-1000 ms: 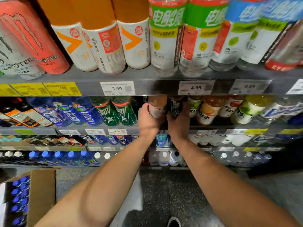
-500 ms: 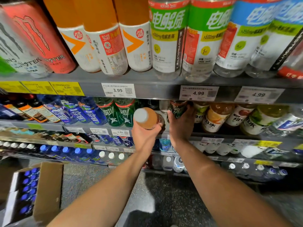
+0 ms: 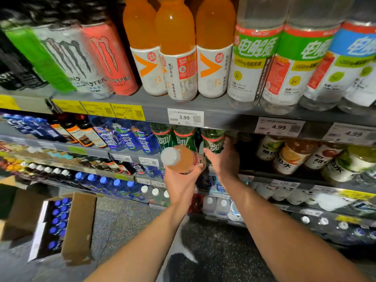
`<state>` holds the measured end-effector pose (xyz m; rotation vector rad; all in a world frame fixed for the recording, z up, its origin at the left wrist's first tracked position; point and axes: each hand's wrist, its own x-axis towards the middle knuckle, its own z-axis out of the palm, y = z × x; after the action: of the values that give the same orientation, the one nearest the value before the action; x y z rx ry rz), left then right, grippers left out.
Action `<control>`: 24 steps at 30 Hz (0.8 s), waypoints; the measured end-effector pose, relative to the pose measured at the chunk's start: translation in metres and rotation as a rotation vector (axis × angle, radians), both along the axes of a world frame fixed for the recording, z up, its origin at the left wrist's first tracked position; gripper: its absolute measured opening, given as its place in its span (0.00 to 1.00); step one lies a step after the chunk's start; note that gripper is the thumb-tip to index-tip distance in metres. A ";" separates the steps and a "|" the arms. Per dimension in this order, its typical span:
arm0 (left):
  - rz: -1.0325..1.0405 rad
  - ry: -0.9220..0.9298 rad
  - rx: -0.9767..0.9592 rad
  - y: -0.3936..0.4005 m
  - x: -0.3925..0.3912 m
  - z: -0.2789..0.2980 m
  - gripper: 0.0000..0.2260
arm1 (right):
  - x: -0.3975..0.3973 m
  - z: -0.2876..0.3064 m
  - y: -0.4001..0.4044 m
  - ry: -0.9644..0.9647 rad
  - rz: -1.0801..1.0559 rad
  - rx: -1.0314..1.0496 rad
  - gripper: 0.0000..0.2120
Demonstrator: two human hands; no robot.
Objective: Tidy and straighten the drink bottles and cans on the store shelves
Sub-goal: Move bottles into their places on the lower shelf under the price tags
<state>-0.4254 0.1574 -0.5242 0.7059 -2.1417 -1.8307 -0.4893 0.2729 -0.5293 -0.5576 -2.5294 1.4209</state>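
Note:
My left hand [image 3: 181, 180] grips an orange drink bottle [image 3: 183, 159] with a white cap, held tilted in front of the second shelf with the cap toward me. My right hand [image 3: 223, 161] holds a green bottle [image 3: 213, 139] on that shelf, thumb on its left side and fingers on its right. This bottle stands next to two other green bottles [image 3: 175, 137]. A dark gap lies just right of my right hand.
Orange bottles [image 3: 177, 58], energy drink cans [image 3: 105, 58] and clear electrolyte bottles [image 3: 254, 64] fill the top shelf. Fruit drink bottles [image 3: 293, 157] stand right of the gap and blue bottles [image 3: 130, 139] to the left. An open carton of blue-capped bottles [image 3: 59, 222] sits on the floor at left.
My left hand pulled the orange bottle off the shelf and tipped it toward me. My right hand shifted the green bottle left, beside the other green ones.

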 end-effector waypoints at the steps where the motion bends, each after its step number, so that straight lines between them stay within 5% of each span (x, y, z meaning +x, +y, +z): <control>1: -0.002 -0.007 -0.011 -0.009 0.000 0.002 0.27 | -0.003 0.002 -0.003 -0.017 0.006 -0.008 0.31; 13: -0.235 -0.055 -0.079 -0.048 0.004 0.016 0.29 | 0.001 0.006 -0.017 -0.044 0.080 -0.048 0.41; 18: -0.305 0.005 -0.168 -0.031 0.002 0.016 0.23 | 0.022 0.003 0.000 -0.001 -0.034 -0.060 0.39; 24: -0.325 -0.043 -0.126 0.017 0.002 0.021 0.27 | 0.055 0.008 0.049 0.028 -0.159 -0.038 0.33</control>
<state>-0.4231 0.1739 -0.5034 0.3899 -2.4954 -1.8184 -0.4339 0.3216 -0.5217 -0.7234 -2.3815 1.4122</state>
